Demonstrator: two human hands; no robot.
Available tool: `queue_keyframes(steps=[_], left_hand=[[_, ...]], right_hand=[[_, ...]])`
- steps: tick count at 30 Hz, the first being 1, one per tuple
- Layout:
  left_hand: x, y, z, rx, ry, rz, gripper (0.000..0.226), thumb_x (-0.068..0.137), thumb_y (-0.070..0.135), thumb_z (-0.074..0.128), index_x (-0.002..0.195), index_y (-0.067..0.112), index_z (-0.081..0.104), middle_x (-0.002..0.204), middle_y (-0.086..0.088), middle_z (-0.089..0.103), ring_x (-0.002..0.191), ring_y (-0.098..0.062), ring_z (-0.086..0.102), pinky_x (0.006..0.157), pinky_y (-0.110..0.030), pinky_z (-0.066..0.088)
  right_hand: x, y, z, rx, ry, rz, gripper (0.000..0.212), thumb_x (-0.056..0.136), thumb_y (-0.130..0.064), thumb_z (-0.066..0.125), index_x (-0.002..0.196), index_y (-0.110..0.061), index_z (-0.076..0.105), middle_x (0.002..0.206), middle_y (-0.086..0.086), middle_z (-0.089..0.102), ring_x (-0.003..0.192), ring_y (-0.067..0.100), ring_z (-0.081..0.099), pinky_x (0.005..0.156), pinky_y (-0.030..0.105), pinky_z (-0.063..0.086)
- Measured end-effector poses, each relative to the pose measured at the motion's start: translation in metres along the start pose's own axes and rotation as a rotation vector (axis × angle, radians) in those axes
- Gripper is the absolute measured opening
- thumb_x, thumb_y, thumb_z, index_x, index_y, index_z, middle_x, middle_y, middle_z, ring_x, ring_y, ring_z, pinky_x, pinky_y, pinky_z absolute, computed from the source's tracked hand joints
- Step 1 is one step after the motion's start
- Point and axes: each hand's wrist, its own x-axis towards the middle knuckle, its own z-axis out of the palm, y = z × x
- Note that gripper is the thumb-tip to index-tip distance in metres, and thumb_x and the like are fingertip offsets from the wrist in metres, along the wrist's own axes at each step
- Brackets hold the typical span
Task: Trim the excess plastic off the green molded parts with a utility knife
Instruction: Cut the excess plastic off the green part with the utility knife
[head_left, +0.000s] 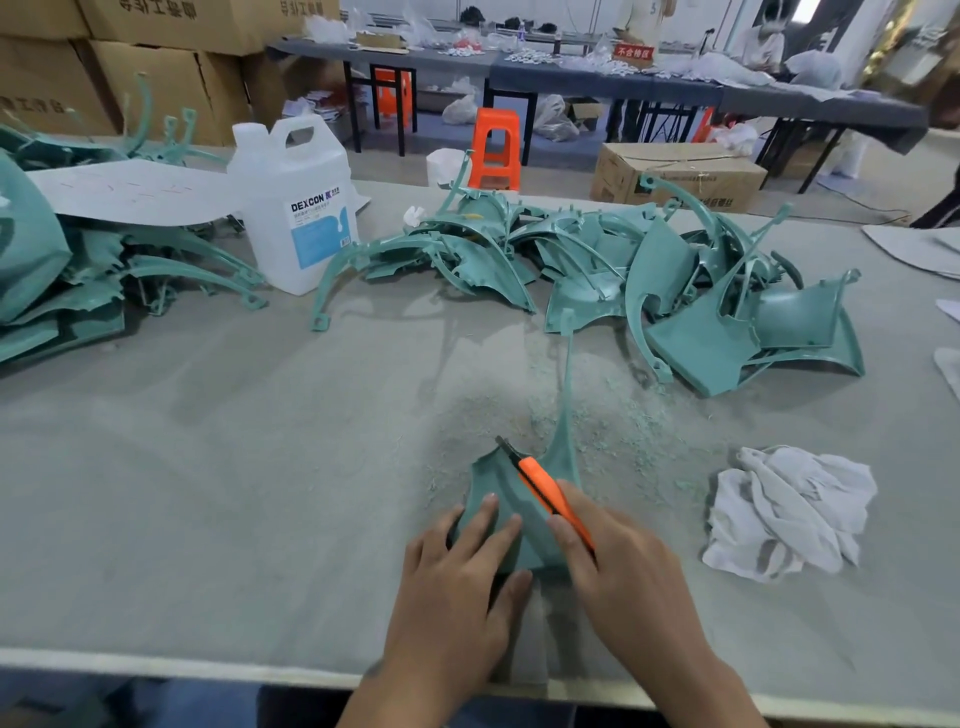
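A green molded part (511, 486) lies on the grey table near the front edge, its thin arm pointing away from me. My left hand (462, 587) presses on the part's near left side, with its thumb at the part's near edge. My right hand (618, 566) grips an orange utility knife (548, 491). The knife's dark blade tip sits at the part's upper left edge. Green shavings (597, 415) are scattered around and beyond the part.
A heap of green parts (675, 291) fills the table's far right, another stack (78, 280) the far left. A white DEXCON jug (296, 208) stands between them. A crumpled white rag (789, 512) lies to the right. Boxes, orange stools and other tables stand behind.
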Motion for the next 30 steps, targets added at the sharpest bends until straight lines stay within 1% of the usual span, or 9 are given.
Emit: queue_keyframes(steps=[2,4,7,9,14,20,25,27,30], left_hand=[[0.001,0.001,0.001,-0.017,0.019,-0.007,0.046,0.083,0.053,0.057,0.12,0.029,0.072,0.132,0.003,0.065,0.108,-0.029,0.067,0.085,-0.041,0.055],[0.004,0.008,-0.001,-0.079,0.034,-0.058,0.048,0.078,0.052,0.066,0.116,0.025,0.074,0.129,0.0,0.067,0.101,-0.029,0.066,0.087,-0.038,0.055],[0.009,0.029,-0.005,-0.23,0.034,-0.031,0.05,0.082,0.058,0.056,0.112,0.022,0.076,0.12,0.001,0.071,0.096,-0.021,0.067,0.09,-0.026,0.049],[0.011,0.035,-0.004,-0.327,0.02,0.043,0.053,0.086,0.057,0.05,0.118,0.021,0.072,0.124,0.004,0.068,0.106,-0.019,0.064,0.099,-0.026,0.044],[0.015,0.017,0.001,-0.09,0.063,0.131,0.046,0.091,0.054,0.044,0.112,0.026,0.076,0.13,0.003,0.066,0.122,-0.022,0.062,0.099,-0.03,0.042],[0.01,0.016,0.013,-0.087,0.087,0.132,0.045,0.092,0.048,0.046,0.112,0.023,0.076,0.128,0.001,0.068,0.11,-0.019,0.068,0.093,-0.029,0.038],[0.009,0.016,0.011,-0.115,0.058,0.108,0.045,0.09,0.05,0.048,0.114,0.025,0.075,0.131,0.004,0.066,0.114,-0.017,0.066,0.093,-0.028,0.037],[0.01,0.016,0.011,-0.14,0.038,0.089,0.044,0.09,0.051,0.048,0.114,0.026,0.075,0.132,0.005,0.066,0.115,-0.016,0.065,0.094,-0.027,0.037],[0.014,0.023,0.009,-0.161,0.024,0.027,0.044,0.087,0.057,0.049,0.107,0.028,0.076,0.128,0.006,0.068,0.113,-0.017,0.066,0.094,-0.028,0.036]], right_hand=[[0.004,0.006,-0.006,-0.028,0.047,0.016,0.04,0.1,-0.049,0.043,0.14,-0.046,0.047,0.094,-0.008,0.064,0.086,0.02,0.064,0.068,0.034,0.047],[0.003,0.005,-0.006,-0.009,0.098,0.023,0.04,0.099,-0.048,0.045,0.139,-0.043,0.05,0.095,-0.008,0.065,0.09,0.022,0.064,0.068,0.035,0.044],[-0.003,0.001,-0.004,0.089,0.165,0.058,0.042,0.098,-0.045,0.051,0.14,-0.041,0.052,0.112,-0.006,0.068,0.103,0.023,0.063,0.076,0.034,0.046],[-0.004,0.006,-0.007,0.104,0.184,0.09,0.041,0.098,-0.042,0.054,0.139,-0.041,0.054,0.115,-0.005,0.068,0.105,0.023,0.064,0.075,0.031,0.043],[-0.008,0.014,-0.016,0.088,0.127,0.085,0.038,0.097,-0.041,0.057,0.135,-0.044,0.056,0.108,-0.005,0.069,0.102,0.022,0.064,0.077,0.032,0.044],[-0.017,0.012,-0.012,0.046,0.023,0.061,0.039,0.097,-0.046,0.053,0.136,-0.049,0.053,0.113,-0.007,0.065,0.106,0.018,0.063,0.085,0.032,0.048],[-0.007,0.025,-0.015,0.032,0.087,0.094,0.037,0.099,-0.039,0.055,0.136,-0.04,0.058,0.106,0.0,0.067,0.101,0.024,0.065,0.077,0.034,0.046],[-0.01,0.026,-0.015,0.066,0.087,0.069,0.037,0.097,-0.037,0.059,0.134,-0.042,0.059,0.099,-0.002,0.067,0.094,0.02,0.065,0.072,0.032,0.045],[-0.01,0.035,-0.014,0.065,0.08,0.067,0.036,0.096,-0.035,0.061,0.131,-0.04,0.062,0.101,-0.003,0.068,0.096,0.02,0.065,0.074,0.031,0.045]])
